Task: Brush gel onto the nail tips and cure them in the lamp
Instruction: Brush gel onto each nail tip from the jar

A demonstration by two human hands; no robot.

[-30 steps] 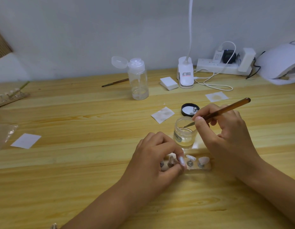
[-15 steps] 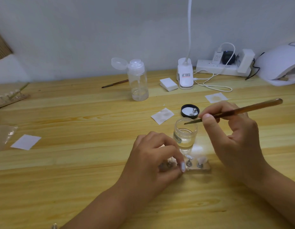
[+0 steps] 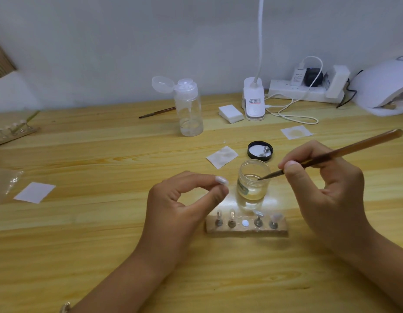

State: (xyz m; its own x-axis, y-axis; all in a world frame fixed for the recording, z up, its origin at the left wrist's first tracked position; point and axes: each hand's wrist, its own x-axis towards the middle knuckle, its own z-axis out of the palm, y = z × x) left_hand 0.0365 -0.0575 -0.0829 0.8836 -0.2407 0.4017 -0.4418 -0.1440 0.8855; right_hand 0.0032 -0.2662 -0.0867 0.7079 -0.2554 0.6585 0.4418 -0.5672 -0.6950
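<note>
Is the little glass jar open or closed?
Open: the jar has a bare mouth, the brush tip dips inside, a black lid lies behind.

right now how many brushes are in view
2. One brush is in the right hand, tip in the jar; the other brush lies far back, left of the clear bottle.

Matt grained wood table [image 3: 83, 233]; clear glossy jar [image 3: 252, 186]; translucent plastic bottle [image 3: 188, 109]; glossy amber brush [image 3: 354, 146] handle; metal pegs on stand [image 3: 245, 231].
</note>
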